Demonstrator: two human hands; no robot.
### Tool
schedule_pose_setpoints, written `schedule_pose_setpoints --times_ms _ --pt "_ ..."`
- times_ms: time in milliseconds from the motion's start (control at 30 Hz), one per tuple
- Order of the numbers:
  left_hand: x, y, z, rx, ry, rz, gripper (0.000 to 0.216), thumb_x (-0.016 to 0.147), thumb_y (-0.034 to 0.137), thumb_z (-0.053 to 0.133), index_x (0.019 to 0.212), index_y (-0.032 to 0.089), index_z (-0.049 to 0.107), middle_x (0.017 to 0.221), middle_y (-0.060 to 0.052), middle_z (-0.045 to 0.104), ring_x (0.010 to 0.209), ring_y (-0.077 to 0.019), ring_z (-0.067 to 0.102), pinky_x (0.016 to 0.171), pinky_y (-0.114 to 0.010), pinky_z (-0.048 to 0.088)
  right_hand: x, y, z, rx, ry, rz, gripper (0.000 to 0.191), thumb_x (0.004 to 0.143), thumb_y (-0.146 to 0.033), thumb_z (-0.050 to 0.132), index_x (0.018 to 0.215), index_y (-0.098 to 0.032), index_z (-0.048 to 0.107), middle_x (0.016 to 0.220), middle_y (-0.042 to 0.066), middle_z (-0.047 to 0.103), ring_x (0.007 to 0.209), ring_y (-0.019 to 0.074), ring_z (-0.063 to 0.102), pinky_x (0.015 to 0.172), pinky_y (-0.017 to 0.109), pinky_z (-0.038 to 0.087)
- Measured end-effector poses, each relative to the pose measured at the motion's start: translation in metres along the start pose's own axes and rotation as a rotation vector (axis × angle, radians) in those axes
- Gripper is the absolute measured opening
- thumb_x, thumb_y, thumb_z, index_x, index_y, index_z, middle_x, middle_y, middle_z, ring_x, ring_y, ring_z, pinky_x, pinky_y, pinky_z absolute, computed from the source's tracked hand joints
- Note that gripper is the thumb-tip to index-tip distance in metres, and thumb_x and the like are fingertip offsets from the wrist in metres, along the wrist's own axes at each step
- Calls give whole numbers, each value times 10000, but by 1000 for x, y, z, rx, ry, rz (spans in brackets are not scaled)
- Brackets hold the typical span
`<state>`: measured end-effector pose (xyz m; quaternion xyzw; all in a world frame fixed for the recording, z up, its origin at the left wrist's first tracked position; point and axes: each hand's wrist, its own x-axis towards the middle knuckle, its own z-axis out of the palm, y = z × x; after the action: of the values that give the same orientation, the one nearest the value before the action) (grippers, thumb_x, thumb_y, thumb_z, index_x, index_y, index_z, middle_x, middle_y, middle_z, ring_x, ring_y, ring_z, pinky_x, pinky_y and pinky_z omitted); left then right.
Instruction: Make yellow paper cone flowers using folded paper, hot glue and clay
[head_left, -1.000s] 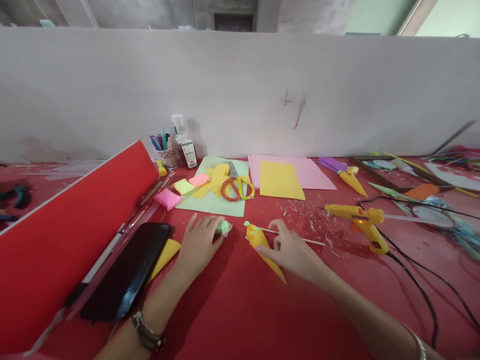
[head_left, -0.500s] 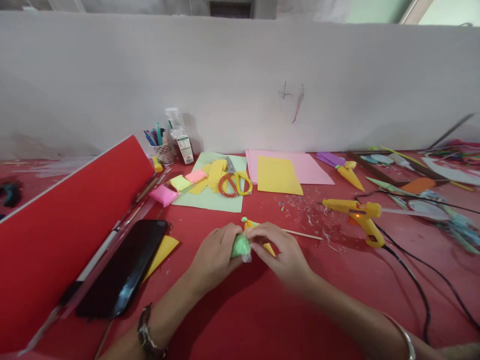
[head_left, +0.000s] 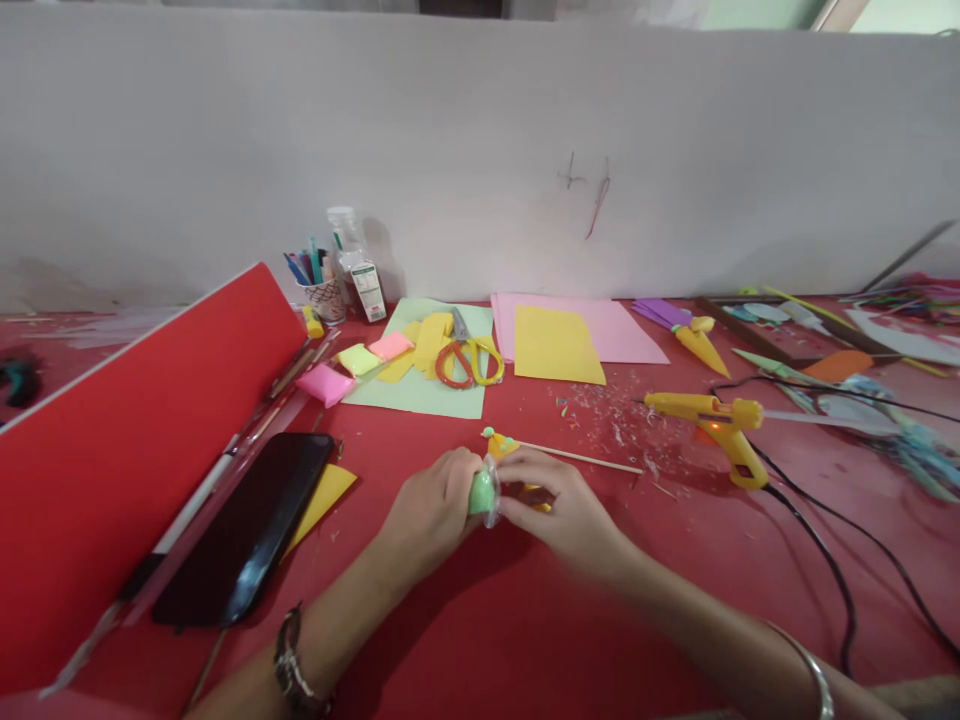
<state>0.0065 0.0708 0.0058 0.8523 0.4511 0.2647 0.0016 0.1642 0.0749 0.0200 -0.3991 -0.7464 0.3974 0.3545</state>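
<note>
My left hand (head_left: pixel 436 503) is closed around a small clear packet of light green clay (head_left: pixel 482 492). At the packet's right edge, the fingertips of my right hand (head_left: pixel 564 508) pinch the clear plastic. Just behind the fingers lies a yellow paper piece (head_left: pixel 501 447) with small green balls on it, partly hidden by my right hand. A thin wooden stick (head_left: pixel 592 459) runs out to the right from beside it.
Scissors (head_left: pixel 470 363), pink and yellow clay packets (head_left: pixel 325 384) and coloured sheets (head_left: pixel 559 345) lie farther back. A yellow glue gun (head_left: pixel 712 415) with a lit light and trailing cord lies right. At left are a phone (head_left: pixel 247 530) and a red board (head_left: pixel 150 480).
The packet has turned slightly in my left hand, and its clear end now stands up against my right fingertips. More of the stick shows behind my right hand.
</note>
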Motion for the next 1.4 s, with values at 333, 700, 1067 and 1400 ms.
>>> schedule_pose_setpoints --times_ms 333,700,1067,1400 --pt "6 6 -3 -88 -172 -180 196 791 384 441 810 195 487 620 8 520 610 -160 559 496 -223 380 4 2 -1 517 54 143 109 689 -255 595 610 -184 571 644 -24 497 552 79 490 556 228 425" --pt "10 -13 -10 113 -196 -408 174 775 338 446 868 191 457 771 -31 616 722 -200 607 512 -238 373 11 5 -16 782 268 309 246 671 -383 616 596 -168 522 531 -62 488 428 25 393 497 180 398" --pt "8 -25 -6 367 -283 -552 231 823 389 337 821 184 442 729 -49 622 696 -215 614 450 -245 296 12 8 -18 773 291 358 197 573 -294 701 711 -181 616 585 -33 618 502 56 545 575 219 482" --pt "9 -25 -9 376 -339 -558 196 812 348 365 851 171 441 782 -63 616 729 -218 611 470 -253 339 11 10 -19 711 263 350 181 630 -329 654 628 -155 607 465 -46 573 356 36 485 410 176 414"
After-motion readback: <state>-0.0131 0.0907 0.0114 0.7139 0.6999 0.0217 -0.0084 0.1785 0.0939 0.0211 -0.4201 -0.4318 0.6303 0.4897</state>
